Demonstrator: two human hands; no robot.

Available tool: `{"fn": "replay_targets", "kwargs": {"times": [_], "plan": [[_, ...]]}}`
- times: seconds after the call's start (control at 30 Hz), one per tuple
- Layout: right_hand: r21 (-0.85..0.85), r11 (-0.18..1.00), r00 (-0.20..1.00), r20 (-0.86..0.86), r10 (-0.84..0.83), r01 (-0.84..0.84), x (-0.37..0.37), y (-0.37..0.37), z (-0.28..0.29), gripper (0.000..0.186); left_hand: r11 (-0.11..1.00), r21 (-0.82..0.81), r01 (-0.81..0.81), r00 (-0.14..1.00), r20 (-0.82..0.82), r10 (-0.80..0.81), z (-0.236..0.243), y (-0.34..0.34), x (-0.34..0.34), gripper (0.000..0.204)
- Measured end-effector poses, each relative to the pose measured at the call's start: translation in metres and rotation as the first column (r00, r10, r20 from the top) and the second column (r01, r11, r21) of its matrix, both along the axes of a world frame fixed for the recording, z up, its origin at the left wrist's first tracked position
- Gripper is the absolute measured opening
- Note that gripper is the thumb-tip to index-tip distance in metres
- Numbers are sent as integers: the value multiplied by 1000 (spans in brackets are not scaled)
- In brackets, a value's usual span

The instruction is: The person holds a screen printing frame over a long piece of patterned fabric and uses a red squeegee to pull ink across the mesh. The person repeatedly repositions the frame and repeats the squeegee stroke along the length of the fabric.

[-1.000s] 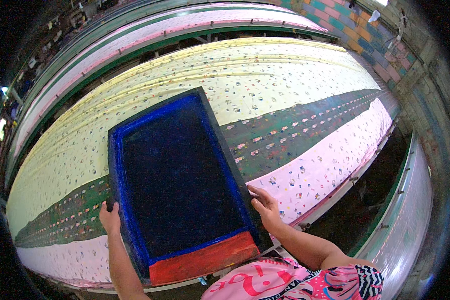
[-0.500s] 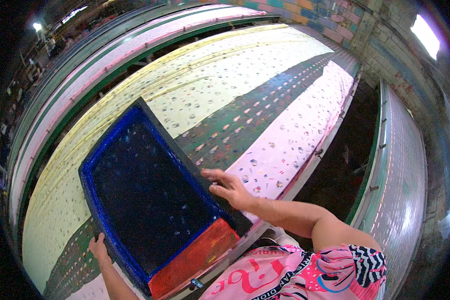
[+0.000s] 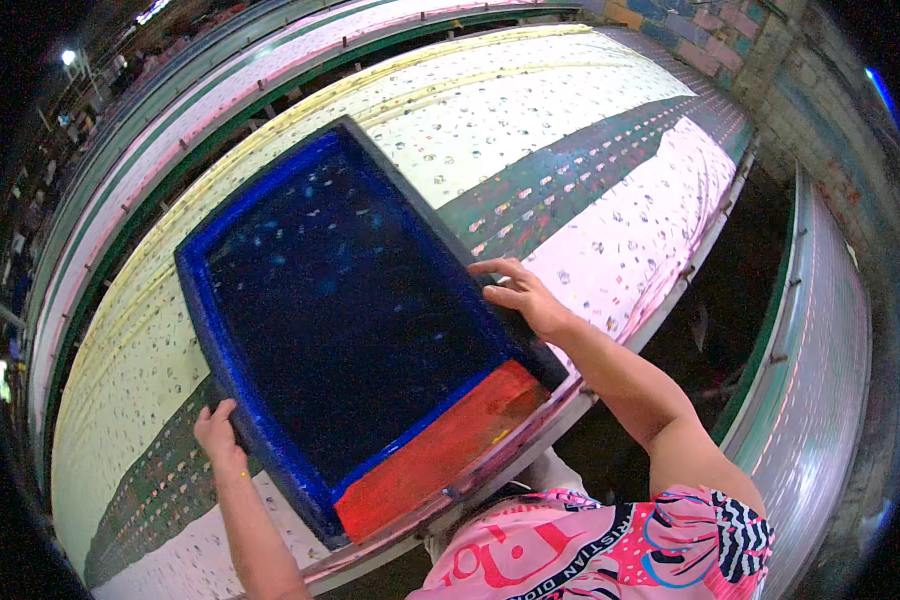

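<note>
A large screen-printing frame (image 3: pixel 340 290) lies over a long cloth-covered table, slanting across the middle of the view. Its dark mesh has a blue border, and an orange-red band (image 3: pixel 440 450) crosses its near end. My left hand (image 3: pixel 220 430) is closed at the frame's left side rail, with part of its fingers hidden at the edge. On the right rail, my right hand (image 3: pixel 530 298) grips with thumb and forefinger bent over the dark rim. Small printed figures dot the pale yellow cloth (image 3: pixel 450 120) beyond the frame and the pink cloth (image 3: pixel 630 240) to its right.
A dark green strip (image 3: pixel 570 180) with rows of small prints runs between the cloths. Another long table (image 3: pixel 820 350) stands to the right across a dark gap. More long tables (image 3: pixel 240 80) lie beyond on the left. A painted block wall (image 3: pixel 710 40) closes the far end.
The frame and both hands now appear higher and farther right in view. The view has shifted as well, and the frame has moved against the cloth. Both hands stay at its side rails.
</note>
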State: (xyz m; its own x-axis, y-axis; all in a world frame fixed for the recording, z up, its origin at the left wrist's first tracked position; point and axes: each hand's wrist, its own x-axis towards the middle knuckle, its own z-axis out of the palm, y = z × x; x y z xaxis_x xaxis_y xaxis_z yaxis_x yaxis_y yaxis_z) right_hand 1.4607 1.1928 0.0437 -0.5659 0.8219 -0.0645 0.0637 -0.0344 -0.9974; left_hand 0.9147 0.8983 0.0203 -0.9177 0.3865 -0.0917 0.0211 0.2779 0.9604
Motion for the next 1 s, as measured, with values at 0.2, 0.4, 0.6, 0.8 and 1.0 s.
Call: {"fn": "replay_targets", "kwargs": {"times": [0.2, 0.4, 0.6, 0.8, 1.0], "plan": [[-39, 991, 991, -14, -133, 132, 113, 74, -15, 46, 993, 86, 80, 990, 106, -89, 0, 87, 132, 37], [-115, 982, 986, -63, -156, 148, 181, 121, -31, 49, 990, 124, 65, 991, 110, -79, -8, 139, 203, 35], [-69, 980, 974, -121, -192, 185, 205, 144, -45, 47, 989, 131, 74, 989, 116, -89, -11, 160, 231, 33], [-154, 977, 974, -151, -170, 147, 229, 159, -49, 46, 981, 174, 85, 987, 119, -107, -8, 179, 248, 29], [-179, 974, 969, -176, -171, 139, 232, 164, -46, 49, 991, 112, 80, 993, 72, -88, -10, 185, 257, 33]]}}
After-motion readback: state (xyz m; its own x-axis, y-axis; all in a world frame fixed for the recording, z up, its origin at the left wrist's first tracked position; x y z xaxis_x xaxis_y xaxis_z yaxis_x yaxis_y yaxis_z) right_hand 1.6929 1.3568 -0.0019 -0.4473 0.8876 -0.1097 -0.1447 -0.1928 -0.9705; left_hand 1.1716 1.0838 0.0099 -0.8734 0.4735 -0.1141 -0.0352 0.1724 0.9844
